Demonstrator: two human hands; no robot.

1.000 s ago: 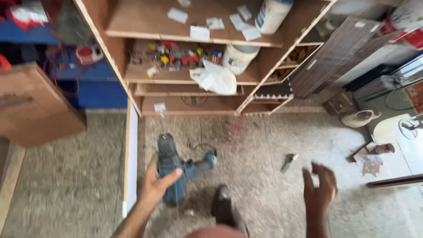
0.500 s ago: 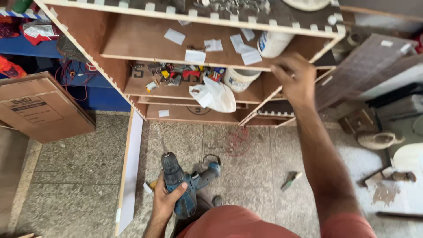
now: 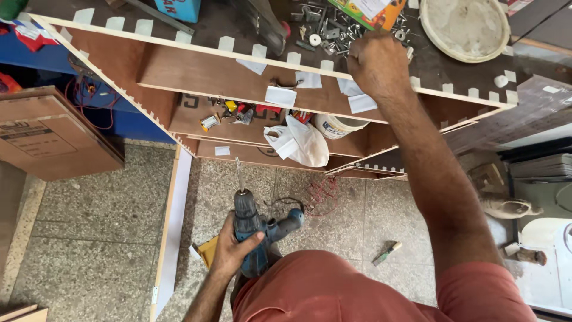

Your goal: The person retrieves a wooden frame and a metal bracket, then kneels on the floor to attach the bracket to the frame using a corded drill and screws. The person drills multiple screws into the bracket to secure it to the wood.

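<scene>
Gripping blue power drill [image 3: 253,229] in left hand [image 3: 235,253], fingers wrapped round body, bit pointing up, low over floor. Reaching right hand [image 3: 376,64] into loose screws [image 3: 325,30] on plywood shelf unit [image 3: 196,71] top, fingers curled shut; contents hidden. Drilling not begun.

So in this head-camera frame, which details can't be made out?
- Right hand: closed fist over the loose screws on the cabinet top; its own back hides whatever it may be pinching.
- Drill: grip covered by the left hand, trigger unseen.
- Round white basin: cut off by the top edge.
- Shelf clutter: too small to identify.
</scene>
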